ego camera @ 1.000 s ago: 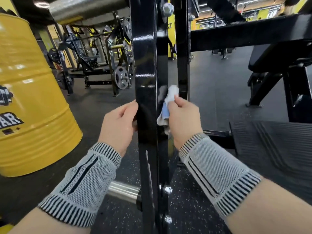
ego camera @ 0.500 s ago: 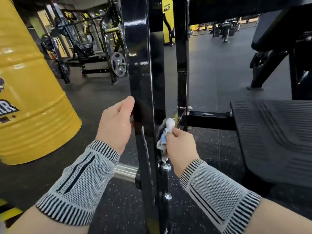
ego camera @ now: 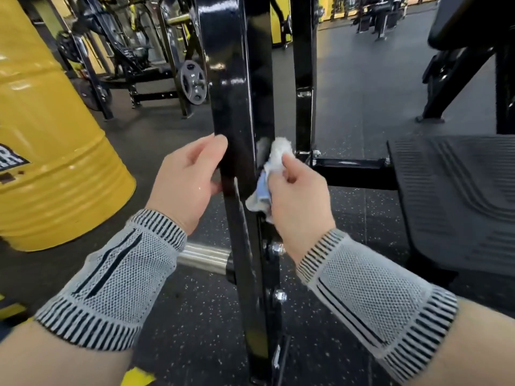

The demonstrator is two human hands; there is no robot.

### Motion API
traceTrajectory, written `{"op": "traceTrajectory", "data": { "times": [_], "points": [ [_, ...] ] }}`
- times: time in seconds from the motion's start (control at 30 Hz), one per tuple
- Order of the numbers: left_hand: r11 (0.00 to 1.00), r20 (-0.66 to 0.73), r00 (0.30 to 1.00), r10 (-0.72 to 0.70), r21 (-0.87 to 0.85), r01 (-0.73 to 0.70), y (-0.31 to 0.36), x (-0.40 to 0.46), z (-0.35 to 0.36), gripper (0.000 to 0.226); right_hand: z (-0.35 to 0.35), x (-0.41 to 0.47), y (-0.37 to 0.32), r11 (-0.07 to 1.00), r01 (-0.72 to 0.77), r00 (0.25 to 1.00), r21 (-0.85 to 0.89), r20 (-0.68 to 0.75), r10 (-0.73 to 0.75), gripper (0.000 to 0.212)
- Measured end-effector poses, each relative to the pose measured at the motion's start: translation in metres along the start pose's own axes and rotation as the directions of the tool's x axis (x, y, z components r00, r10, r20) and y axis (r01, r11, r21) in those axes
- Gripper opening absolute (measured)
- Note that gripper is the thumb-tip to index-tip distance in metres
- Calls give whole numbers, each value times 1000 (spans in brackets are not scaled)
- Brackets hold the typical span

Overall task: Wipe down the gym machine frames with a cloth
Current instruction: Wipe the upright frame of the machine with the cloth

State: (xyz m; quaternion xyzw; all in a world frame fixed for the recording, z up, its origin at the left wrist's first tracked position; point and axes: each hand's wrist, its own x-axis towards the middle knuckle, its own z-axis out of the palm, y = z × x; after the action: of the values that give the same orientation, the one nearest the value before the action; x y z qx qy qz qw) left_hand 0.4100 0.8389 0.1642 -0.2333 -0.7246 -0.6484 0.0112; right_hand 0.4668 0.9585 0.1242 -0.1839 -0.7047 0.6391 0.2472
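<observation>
A glossy black upright post (ego camera: 231,79) of the gym machine frame stands right in front of me. My left hand (ego camera: 189,176) holds its left edge, fingers curled round it. My right hand (ego camera: 298,196) grips a crumpled white and blue cloth (ego camera: 271,168) and presses it against the post's right side, just above two bolts (ego camera: 277,249). A second black upright (ego camera: 303,79) rises behind the cloth, with a cross bar (ego camera: 351,168) running right from it. Both wrists wear grey knit wrist bands.
A large yellow drum (ego camera: 53,151) stands at my left. A ribbed black platform (ego camera: 457,196) lies at the right. A chrome bar (ego camera: 203,257) sticks out left from the post's base. Other racks and a weight plate (ego camera: 193,82) stand further back on the speckled rubber floor.
My right hand slid the cloth down the post's right side, then came a little way back up. The left hand kept its hold on the left edge. My view tilted downward.
</observation>
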Motion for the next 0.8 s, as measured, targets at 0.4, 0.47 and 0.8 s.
{"op": "traceTrajectory", "data": {
  "times": [0.4,0.47,0.8],
  "points": [
    [954,170,985,-20,299,-32,-34,-26,-17,27,-1,-18,21,999,42,999,-9,-7,-42,13],
    [945,165,986,0,323,-54,-41,-32,-16,29,-1,-14,21,993,114,993,-10,8,-114,22],
    [957,191,979,-77,289,19,-71,-56,-23,43,-5,-9,43,999,49,998,-24,43,-48,21]
  ]
}}
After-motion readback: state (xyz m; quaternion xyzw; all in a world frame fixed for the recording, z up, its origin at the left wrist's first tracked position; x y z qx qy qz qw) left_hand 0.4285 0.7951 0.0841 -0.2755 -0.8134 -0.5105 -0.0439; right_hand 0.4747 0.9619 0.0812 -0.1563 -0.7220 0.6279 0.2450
